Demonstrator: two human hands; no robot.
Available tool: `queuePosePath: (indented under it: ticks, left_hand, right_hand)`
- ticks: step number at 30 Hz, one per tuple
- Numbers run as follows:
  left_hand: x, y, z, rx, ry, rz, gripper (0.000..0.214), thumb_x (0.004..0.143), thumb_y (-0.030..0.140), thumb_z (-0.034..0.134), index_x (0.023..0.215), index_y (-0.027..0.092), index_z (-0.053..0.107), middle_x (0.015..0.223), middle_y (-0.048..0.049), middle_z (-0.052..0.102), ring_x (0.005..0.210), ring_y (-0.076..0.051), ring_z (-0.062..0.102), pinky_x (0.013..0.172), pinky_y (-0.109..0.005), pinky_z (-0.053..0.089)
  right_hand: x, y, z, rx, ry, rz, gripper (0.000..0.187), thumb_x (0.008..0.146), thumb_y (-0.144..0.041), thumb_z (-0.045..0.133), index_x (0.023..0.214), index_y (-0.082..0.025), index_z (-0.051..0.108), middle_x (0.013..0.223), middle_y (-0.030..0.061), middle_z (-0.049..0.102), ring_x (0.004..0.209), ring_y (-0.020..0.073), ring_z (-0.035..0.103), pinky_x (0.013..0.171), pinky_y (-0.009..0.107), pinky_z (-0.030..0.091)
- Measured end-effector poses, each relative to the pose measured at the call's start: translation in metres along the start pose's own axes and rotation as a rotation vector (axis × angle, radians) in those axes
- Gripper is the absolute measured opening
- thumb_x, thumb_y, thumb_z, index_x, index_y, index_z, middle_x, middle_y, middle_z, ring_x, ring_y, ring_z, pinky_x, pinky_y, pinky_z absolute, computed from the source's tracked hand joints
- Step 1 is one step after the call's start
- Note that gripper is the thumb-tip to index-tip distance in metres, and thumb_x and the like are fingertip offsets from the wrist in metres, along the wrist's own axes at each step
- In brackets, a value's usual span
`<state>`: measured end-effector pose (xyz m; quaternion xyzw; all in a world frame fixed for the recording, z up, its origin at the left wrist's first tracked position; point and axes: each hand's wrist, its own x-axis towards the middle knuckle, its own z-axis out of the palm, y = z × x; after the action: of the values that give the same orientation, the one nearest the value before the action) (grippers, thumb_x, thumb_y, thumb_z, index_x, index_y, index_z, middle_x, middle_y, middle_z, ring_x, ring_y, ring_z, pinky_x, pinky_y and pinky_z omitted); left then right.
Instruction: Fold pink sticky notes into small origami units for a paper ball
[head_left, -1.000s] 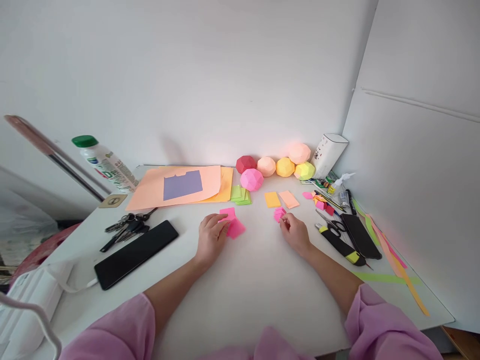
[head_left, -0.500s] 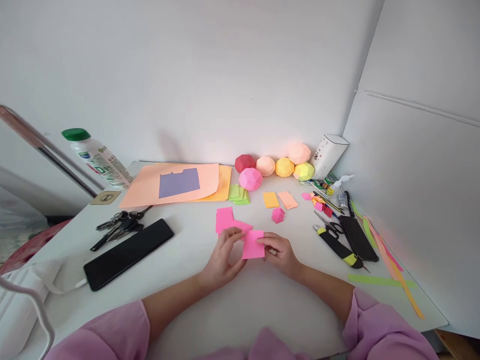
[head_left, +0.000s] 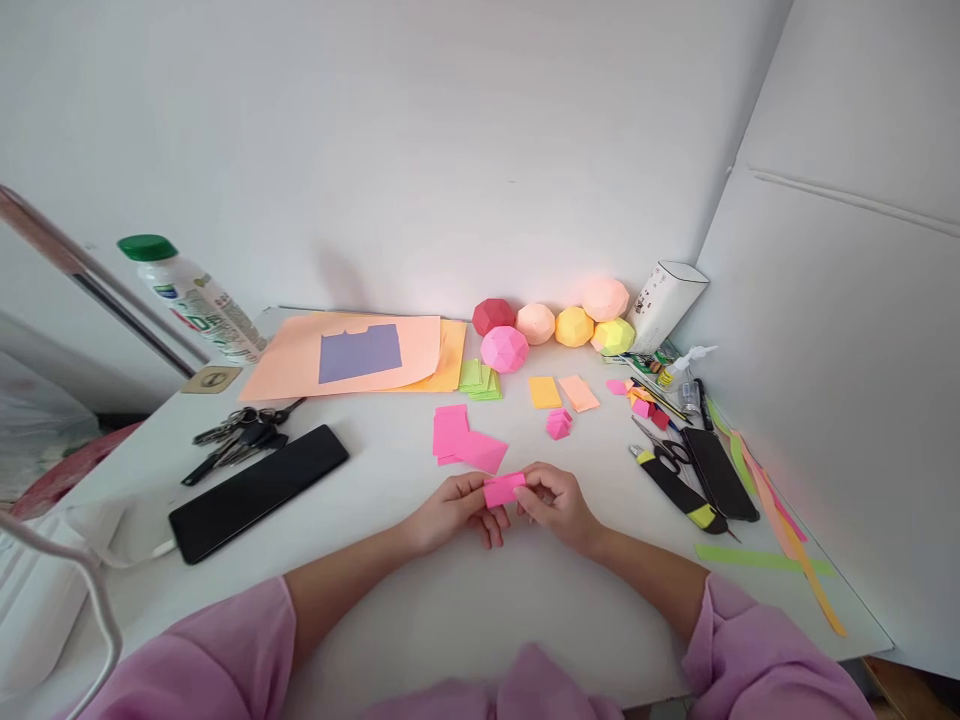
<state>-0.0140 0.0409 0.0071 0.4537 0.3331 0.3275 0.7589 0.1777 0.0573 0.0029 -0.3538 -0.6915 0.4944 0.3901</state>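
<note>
My left hand and my right hand meet just above the white table. Both pinch a small pink paper, folded to a narrow strip, the left at its left end and the right at its right end. Just beyond the hands lie loose pink paper squares. A small folded pink piece sits a little farther back to the right.
Several paper polyhedra line the wall beside a white box. Orange sheets, green notes and orange notes lie at the back. Keys, a black phone and a bottle are left; scissors, a cutter and paper strips right.
My left hand took a pink square off the pile and my right hand left the small folded piece. Both hands came together nearer me, and the square is now folded to a strip.
</note>
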Motion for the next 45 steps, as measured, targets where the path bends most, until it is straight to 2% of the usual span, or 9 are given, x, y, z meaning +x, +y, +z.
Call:
queuePosePath:
  ticks: [3, 9, 12, 15, 17, 20, 23, 40, 45]
  left_hand:
    - [-0.002, 0.000, -0.001, -0.015, -0.051, 0.047, 0.042, 0.087, 0.049, 0.046, 0.090, 0.010, 0.060, 0.084, -0.0129, 0.067, 0.062, -0.019, 0.066, 0.055, -0.030, 0.051]
    - [0.001, -0.008, 0.000, 0.096, 0.005, 0.068, 0.034, 0.081, 0.044, 0.059, 0.093, 0.012, 0.058, 0.085, -0.0098, 0.069, 0.063, -0.016, 0.065, 0.056, -0.029, 0.052]
    - [0.002, -0.009, 0.001, 0.120, 0.018, 0.047, 0.034, 0.083, 0.045, 0.055, 0.088, 0.012, 0.058, 0.081, -0.0086, 0.069, 0.061, -0.016, 0.065, 0.055, -0.028, 0.051]
    - [0.002, -0.008, 0.002, 0.138, 0.018, 0.040, 0.034, 0.083, 0.047, 0.054, 0.087, 0.013, 0.057, 0.077, -0.0072, 0.069, 0.060, -0.016, 0.065, 0.053, -0.028, 0.051]
    - [0.001, -0.008, 0.002, 0.140, 0.032, 0.043, 0.035, 0.083, 0.049, 0.053, 0.090, 0.014, 0.054, 0.074, -0.0059, 0.069, 0.059, -0.016, 0.065, 0.052, -0.028, 0.051]
    - [0.000, -0.009, 0.003, 0.142, 0.052, 0.051, 0.034, 0.082, 0.048, 0.055, 0.093, 0.015, 0.050, 0.071, -0.0038, 0.067, 0.057, -0.016, 0.065, 0.053, -0.029, 0.052]
    - [0.000, -0.009, 0.003, 0.159, 0.060, 0.053, 0.033, 0.079, 0.045, 0.060, 0.090, 0.016, 0.049, 0.073, -0.0029, 0.067, 0.059, -0.016, 0.065, 0.055, -0.029, 0.052]
    - [0.002, -0.011, 0.002, 0.179, 0.084, 0.023, 0.032, 0.078, 0.047, 0.060, 0.083, 0.016, 0.050, 0.069, -0.0020, 0.067, 0.056, -0.015, 0.065, 0.052, -0.028, 0.053]
    - [0.003, -0.012, 0.004, 0.152, 0.091, 0.016, 0.034, 0.078, 0.048, 0.060, 0.083, 0.015, 0.054, 0.070, -0.0033, 0.068, 0.057, -0.016, 0.066, 0.050, -0.027, 0.052]
  right_hand:
    - [0.000, -0.002, 0.000, 0.097, -0.015, 0.112, 0.018, 0.083, -0.032, 0.057, 0.075, -0.015, 0.056, 0.070, 0.0009, 0.056, 0.055, 0.0106, 0.055, 0.045, 0.022, 0.046]
    - [-0.002, 0.000, 0.002, 0.119, -0.063, 0.156, 0.017, 0.082, -0.030, 0.059, 0.075, -0.016, 0.052, 0.064, -0.0012, 0.055, 0.053, 0.0098, 0.053, 0.047, 0.022, 0.046]
    - [-0.002, 0.003, 0.002, 0.190, -0.094, 0.207, 0.019, 0.083, -0.031, 0.059, 0.084, -0.018, 0.045, 0.064, -0.0031, 0.056, 0.053, 0.0101, 0.055, 0.046, 0.022, 0.045]
    - [-0.002, 0.004, 0.002, 0.219, -0.117, 0.262, 0.032, 0.081, -0.032, 0.062, 0.101, -0.021, 0.039, 0.069, -0.0039, 0.059, 0.052, 0.0099, 0.056, 0.045, 0.021, 0.045]
    - [-0.001, 0.005, 0.002, 0.186, -0.142, 0.287, 0.035, 0.081, -0.034, 0.062, 0.106, -0.020, 0.041, 0.068, -0.0039, 0.059, 0.050, 0.0099, 0.057, 0.045, 0.021, 0.045]
    - [0.001, 0.005, 0.000, 0.151, -0.183, 0.295, 0.025, 0.084, -0.039, 0.058, 0.093, -0.017, 0.050, 0.064, -0.0023, 0.059, 0.049, 0.0103, 0.057, 0.044, 0.021, 0.044]
    - [0.002, 0.005, -0.001, 0.172, -0.178, 0.298, 0.026, 0.084, -0.041, 0.057, 0.086, -0.016, 0.051, 0.064, -0.0015, 0.060, 0.049, 0.0103, 0.057, 0.044, 0.021, 0.045]
    - [0.005, 0.003, -0.004, 0.149, -0.219, 0.312, 0.029, 0.085, -0.044, 0.053, 0.083, -0.016, 0.052, 0.064, -0.0008, 0.060, 0.051, 0.0110, 0.059, 0.044, 0.020, 0.043]
    - [0.003, 0.002, -0.003, 0.097, -0.246, 0.301, 0.032, 0.087, -0.047, 0.050, 0.092, -0.016, 0.053, 0.067, -0.0001, 0.059, 0.052, 0.0107, 0.057, 0.043, 0.020, 0.042]
